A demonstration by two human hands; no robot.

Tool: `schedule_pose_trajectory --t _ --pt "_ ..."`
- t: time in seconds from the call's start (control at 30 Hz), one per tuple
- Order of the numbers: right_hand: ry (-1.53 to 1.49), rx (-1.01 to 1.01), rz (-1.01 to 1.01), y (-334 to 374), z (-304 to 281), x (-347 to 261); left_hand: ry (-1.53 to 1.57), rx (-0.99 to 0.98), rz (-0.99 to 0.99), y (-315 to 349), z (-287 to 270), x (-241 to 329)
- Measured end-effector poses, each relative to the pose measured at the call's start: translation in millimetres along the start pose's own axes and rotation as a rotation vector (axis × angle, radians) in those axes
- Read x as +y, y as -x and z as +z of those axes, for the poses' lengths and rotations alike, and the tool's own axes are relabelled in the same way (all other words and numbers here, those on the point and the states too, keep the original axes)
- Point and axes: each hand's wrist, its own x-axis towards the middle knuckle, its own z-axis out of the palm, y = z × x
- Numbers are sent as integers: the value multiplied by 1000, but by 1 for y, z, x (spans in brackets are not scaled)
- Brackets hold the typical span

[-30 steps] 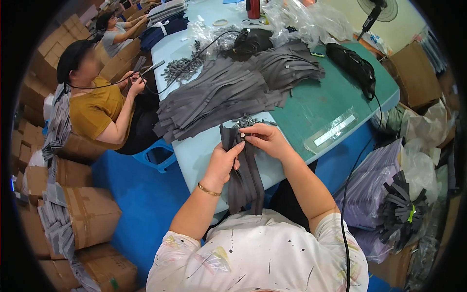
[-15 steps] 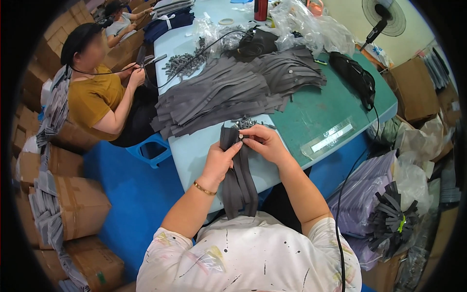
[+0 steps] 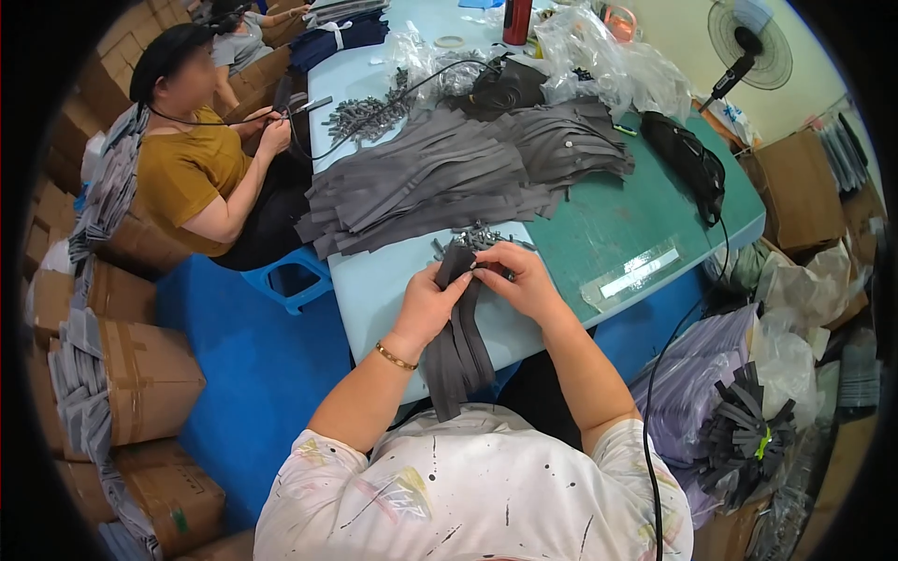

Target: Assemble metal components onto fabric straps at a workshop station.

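My left hand [image 3: 427,301] is closed round a bunch of dark grey zipper tapes [image 3: 458,360], whose long ends hang over the table edge toward my lap. The bunch's upper end sticks up past my left thumb. My right hand [image 3: 516,277] meets it there, thumb and forefinger pinched on a small pale piece that looks like a zipper slider; the fingers partly hide it. Just beyond my hands lies a small heap of metal zipper sliders [image 3: 479,236]. Farther off, a wide pile of grey zipper tapes [image 3: 421,182] covers the table.
On the left a co-worker in a mustard shirt [image 3: 192,192] sits on a blue stool [image 3: 297,297], handling a strip. A larger slider heap [image 3: 365,117], plastic bags [image 3: 599,56] and a black pouch [image 3: 687,159] occupy the table. Cartons [image 3: 150,379] stand left; a black cable [image 3: 692,318] runs down at right.
The zipper tapes' upper end has tipped over to the right toward my right fingers, which still pinch close to it. The whole view has shifted slightly.
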Motion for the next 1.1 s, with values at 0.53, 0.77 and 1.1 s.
schedule_pose_trajectory --t 0.53,0.77,1.1 --pt "244 97 235 9 3 -32 -60 -94 283 -1 0 -11" --pt "124 118 189 2 -3 -29 4 -106 17 5 4 9" --pt "100 49 308 13 -4 -23 -76 -196 70 4 0 -1"
